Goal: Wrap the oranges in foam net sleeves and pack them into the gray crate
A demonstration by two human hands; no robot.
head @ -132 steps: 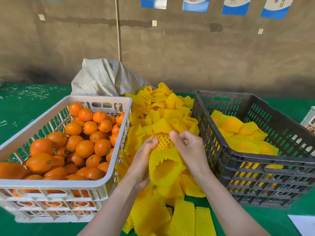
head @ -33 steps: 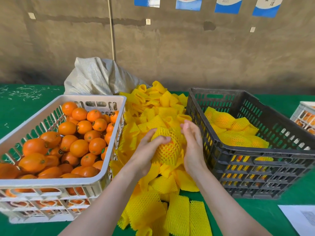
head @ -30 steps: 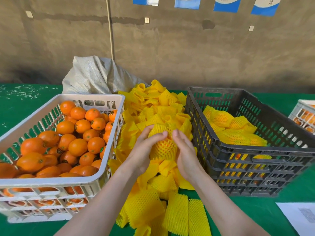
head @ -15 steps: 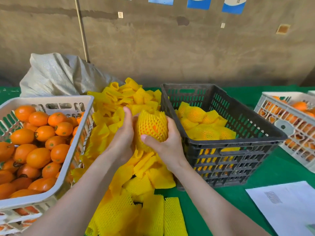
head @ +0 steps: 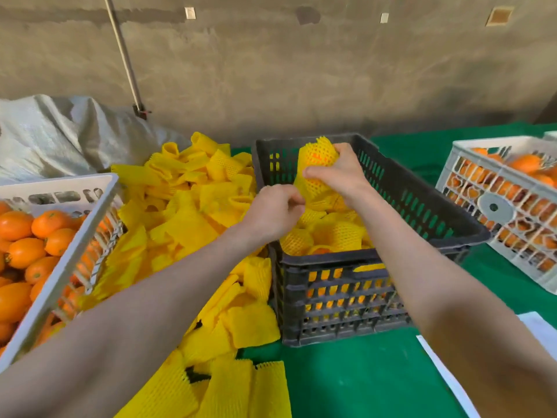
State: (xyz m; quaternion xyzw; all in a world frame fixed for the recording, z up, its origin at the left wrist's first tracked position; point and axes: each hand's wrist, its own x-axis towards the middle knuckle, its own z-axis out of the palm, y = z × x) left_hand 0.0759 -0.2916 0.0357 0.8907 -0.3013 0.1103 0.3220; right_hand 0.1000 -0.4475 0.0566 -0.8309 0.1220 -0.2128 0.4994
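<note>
**Wrapped orange over crate, set-down next**

My right hand [head: 340,176] is curled round the orange [head: 318,158] from its right side, thumb across the front, fingers behind. The sleeve [head: 310,188] is fully on; peel shows only through the mesh. My left hand [head: 272,212] has its fingers curled at the sleeve's loose lower end. It looks like a pinch on that tail, but contact is partly hidden.

Key relation: the orange hangs above the crate [head: 346,257], inside its rim, toward the far-left corner. The sleeve's long axis is near upright, top tipped away from me, tail pointing down-left at my left hand.

Directly below and nearer to me sit the wrapped ones [head: 340,233], packed close. Judgement: the drop is straight down, slightly forward. The right hand alone carries the load, so the left must let go of the tail first. Risk: the tail snags on the left wall.

Outward: the pile [head: 187,203] of spare sleeves lies just left of the crate. The bare oranges [head: 18,224] in the white crate [head: 80,239] are beyond that, nearer my left hand.
</note>
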